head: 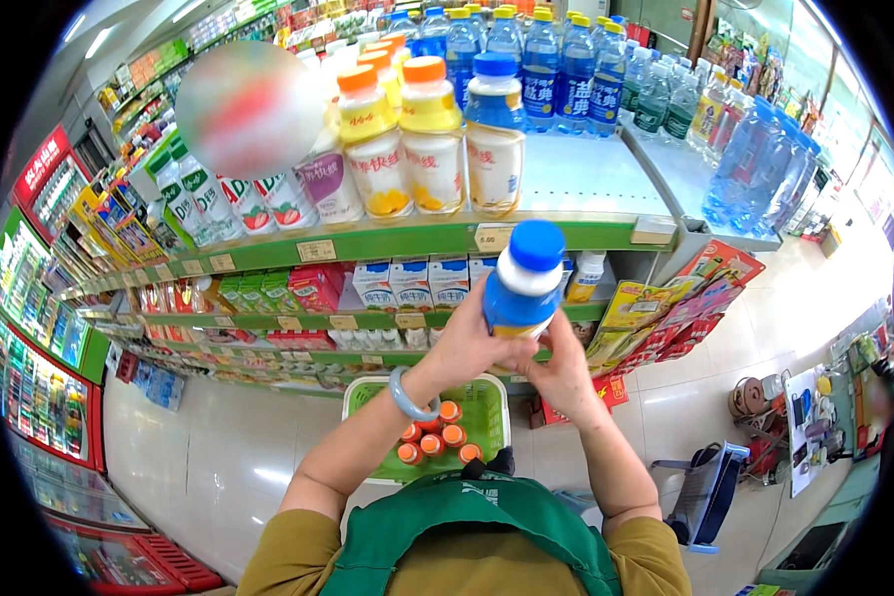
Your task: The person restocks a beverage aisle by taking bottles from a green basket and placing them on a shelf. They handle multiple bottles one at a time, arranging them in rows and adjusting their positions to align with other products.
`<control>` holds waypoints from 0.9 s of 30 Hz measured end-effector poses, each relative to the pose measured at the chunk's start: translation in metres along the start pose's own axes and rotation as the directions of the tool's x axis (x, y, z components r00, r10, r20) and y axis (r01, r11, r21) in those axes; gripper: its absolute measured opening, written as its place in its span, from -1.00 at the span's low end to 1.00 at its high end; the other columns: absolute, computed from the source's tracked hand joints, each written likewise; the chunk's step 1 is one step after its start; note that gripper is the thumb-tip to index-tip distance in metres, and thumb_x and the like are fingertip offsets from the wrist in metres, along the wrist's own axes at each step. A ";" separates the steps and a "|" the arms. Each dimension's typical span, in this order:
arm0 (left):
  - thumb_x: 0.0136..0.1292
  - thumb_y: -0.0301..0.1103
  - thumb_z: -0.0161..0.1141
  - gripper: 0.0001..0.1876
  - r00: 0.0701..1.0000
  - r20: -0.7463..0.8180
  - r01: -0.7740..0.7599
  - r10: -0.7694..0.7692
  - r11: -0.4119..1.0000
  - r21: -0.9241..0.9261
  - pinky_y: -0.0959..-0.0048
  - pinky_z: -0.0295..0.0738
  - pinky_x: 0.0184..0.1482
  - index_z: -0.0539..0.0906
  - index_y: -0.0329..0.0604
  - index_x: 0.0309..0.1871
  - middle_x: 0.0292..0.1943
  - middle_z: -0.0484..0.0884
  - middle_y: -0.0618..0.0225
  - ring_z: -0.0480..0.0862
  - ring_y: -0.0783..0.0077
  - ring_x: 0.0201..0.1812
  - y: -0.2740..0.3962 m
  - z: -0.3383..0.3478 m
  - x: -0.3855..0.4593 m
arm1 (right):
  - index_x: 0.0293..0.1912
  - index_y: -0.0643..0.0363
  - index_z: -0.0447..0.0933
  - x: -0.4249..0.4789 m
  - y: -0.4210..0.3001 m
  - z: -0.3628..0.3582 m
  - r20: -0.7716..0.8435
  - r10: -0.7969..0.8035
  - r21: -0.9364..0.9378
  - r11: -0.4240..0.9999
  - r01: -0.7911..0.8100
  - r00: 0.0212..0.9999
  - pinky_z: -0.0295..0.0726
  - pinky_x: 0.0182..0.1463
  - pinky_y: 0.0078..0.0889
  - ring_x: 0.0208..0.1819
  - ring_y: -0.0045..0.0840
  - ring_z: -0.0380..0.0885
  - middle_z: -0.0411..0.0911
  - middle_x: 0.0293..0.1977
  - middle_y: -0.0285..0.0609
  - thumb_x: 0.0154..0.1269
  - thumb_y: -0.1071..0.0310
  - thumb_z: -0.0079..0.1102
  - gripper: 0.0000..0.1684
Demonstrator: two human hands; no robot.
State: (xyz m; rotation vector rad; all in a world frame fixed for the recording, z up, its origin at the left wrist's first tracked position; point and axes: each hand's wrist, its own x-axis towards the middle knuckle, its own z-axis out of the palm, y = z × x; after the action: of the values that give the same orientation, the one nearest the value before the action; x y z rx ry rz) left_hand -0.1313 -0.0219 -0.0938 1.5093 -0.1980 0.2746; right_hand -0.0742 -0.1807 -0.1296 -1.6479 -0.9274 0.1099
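Observation:
A plastic drink bottle with a blue cap and blue-and-yellow sleeve (523, 294) is held up before the shelf, tilted toward me. My left hand (463, 331), with a pale bangle on its wrist, grips its left side. Around its lower right side are the fingers of my right hand (562, 369); the bottle's base is hidden by both hands. Behind it, a matching blue-capped bottle (496, 138) stands at the front of the top shelf (588, 175). Directly left of that one stand orange-capped drink bottles (432, 153) in rows.
Below my arms, a green basket (502, 410) on the floor holds several orange-capped bottles (432, 445). Blue-labelled water bottles (540, 78) fill the shelf's back. Milk cartons (410, 283) line the shelf below. Hanging packets (641, 320) jut from the shelf end. A folding chair (704, 492) stands right.

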 end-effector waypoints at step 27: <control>0.25 -0.54 0.08 -0.55 0.762 -0.028 -0.262 0.647 0.347 0.901 0.11 0.32 0.23 0.36 -0.45 0.21 0.17 0.37 -0.09 0.38 -0.12 0.18 0.009 0.010 0.100 | 0.15 0.26 0.29 0.235 0.010 -0.066 -0.111 -0.014 -0.080 0.997 0.006 0.994 0.49 0.11 -0.35 0.06 -0.39 0.48 0.47 0.02 -0.10 0.01 0.60 0.34 -0.32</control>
State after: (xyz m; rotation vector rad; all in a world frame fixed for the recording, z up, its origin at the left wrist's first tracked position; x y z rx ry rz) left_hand -0.0386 -0.0264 -0.0555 2.3522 -0.1798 1.3306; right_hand 0.1251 -0.0880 -0.0239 -1.7047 -0.8647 -0.0258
